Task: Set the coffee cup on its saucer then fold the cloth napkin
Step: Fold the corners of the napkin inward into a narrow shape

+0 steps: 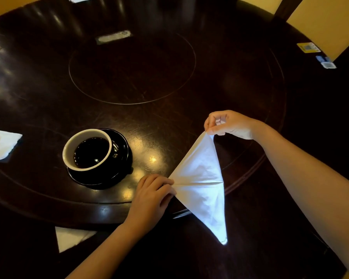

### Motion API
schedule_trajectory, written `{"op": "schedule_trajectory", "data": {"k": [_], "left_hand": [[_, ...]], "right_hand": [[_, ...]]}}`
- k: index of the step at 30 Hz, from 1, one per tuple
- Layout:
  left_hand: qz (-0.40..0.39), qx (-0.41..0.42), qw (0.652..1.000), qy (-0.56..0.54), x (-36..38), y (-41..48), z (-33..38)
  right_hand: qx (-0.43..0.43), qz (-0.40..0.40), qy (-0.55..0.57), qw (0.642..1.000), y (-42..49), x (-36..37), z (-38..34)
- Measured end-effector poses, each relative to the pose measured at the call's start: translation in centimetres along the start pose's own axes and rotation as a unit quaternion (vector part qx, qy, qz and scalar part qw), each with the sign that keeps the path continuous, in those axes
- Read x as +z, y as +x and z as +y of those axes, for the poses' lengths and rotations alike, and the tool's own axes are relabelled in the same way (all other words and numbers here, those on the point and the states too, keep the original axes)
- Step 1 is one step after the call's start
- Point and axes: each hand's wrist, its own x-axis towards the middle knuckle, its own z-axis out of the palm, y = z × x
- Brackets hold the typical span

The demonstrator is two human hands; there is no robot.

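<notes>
A black coffee cup (pixel 87 152) with a white inside, holding dark liquid, stands on its black saucer (pixel 120 158) at the left of the dark round table. To its right lies the white cloth napkin (pixel 201 182), creased across its middle into two triangular flaps. My right hand (pixel 230 124) pinches the far corner and holds that flap lifted off the table. My left hand (pixel 153 193) presses and grips the napkin's left corner at the crease. The near point of the napkin rests on the table toward me.
A white paper napkin with a wooden stick (pixel 0 147) lies at the left edge. Another white paper (pixel 73 237) sits near the front edge. A raised round turntable (pixel 132 69) fills the table's middle. Small cards (pixel 309 47) lie at the far right.
</notes>
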Motion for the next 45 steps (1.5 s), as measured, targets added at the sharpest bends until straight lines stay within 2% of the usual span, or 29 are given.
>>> {"op": "schedule_trajectory", "data": {"k": [4, 7, 12, 15, 17, 20, 23, 24, 25, 26, 28, 29, 30, 31, 38, 42, 45], "left_hand": [[-0.004, 0.003, 1.000, 0.010, -0.4, 0.3, -0.2], [-0.015, 0.015, 0.999, 0.038, -0.6, 0.4, -0.2], [-0.031, 0.035, 0.996, 0.081, -1.0, 0.6, 0.4], [-0.037, 0.021, 0.995, 0.086, -1.3, 0.7, 0.9], [-0.049, 0.016, 0.993, 0.108, -1.1, 1.0, 1.3], [-0.076, 0.039, 0.983, 0.161, 0.1, 2.0, 1.7], [-0.079, 0.053, 0.982, 0.163, 0.9, 2.1, 1.2], [-0.084, 0.056, 0.981, 0.163, 1.1, 2.0, 1.0], [-0.090, 0.059, 0.981, 0.163, 1.3, 1.8, 0.8], [-0.099, 0.061, 0.980, 0.159, 1.5, 1.6, 0.6], [-0.119, 0.058, 0.980, 0.151, 1.8, 1.3, 0.3], [-0.126, 0.055, 0.979, 0.149, 1.9, 1.2, 0.1], [-0.132, 0.051, 0.979, 0.148, 1.9, 1.2, 0.1], [-0.136, 0.046, 0.979, 0.146, 1.9, 1.2, 0.1], [-0.140, 0.032, 0.979, 0.145, 1.8, 1.2, 0.2], [-0.146, 0.031, 0.978, 0.149, 1.8, 1.2, 0.1], [-0.153, 0.025, 0.977, 0.149, 1.8, 1.2, 0.1]], "right_hand": [[0.039, -0.008, -0.173, 0.984, -0.2, -0.1, -0.1], [0.046, -0.022, -0.228, 0.972, 0.1, 0.8, 0.2], [0.048, 0.036, -0.316, 0.947, 0.7, 1.9, 1.7], [0.015, 0.075, -0.360, 0.930, 0.3, 2.6, 3.1], [-0.029, 0.114, -0.380, 0.918, -0.1, 3.5, 3.9], [-0.090, 0.227, -0.428, 0.870, -0.5, 4.9, 5.1], [-0.028, 0.379, -0.322, 0.867, -1.1, 6.1, 4.6], [-0.029, 0.393, -0.279, 0.876, -1.6, 6.7, 4.5], [-0.060, 0.372, -0.270, 0.886, -2.1, 7.5, 4.3], [-0.102, 0.319, -0.294, 0.895, -2.6, 8.5, 4.3], [-0.152, 0.146, -0.363, 0.908, -3.6, 10.5, 4.5], [-0.138, 0.065, -0.406, 0.901, -4.0, 11.2, 4.6], [-0.122, 0.018, -0.454, 0.882, -4.1, 11.4, 4.7], [-0.110, 0.003, -0.492, 0.864, -4.1, 11.3, 4.9], [-0.036, 0.105, -0.563, 0.819, -1.9, 6.2, 6.4], [0.063, 0.162, -0.533, 0.828, -1.3, 3.6, 7.0], [0.101, 0.290, -0.446, 0.841, -2.7, 4.0, 6.1]]}}
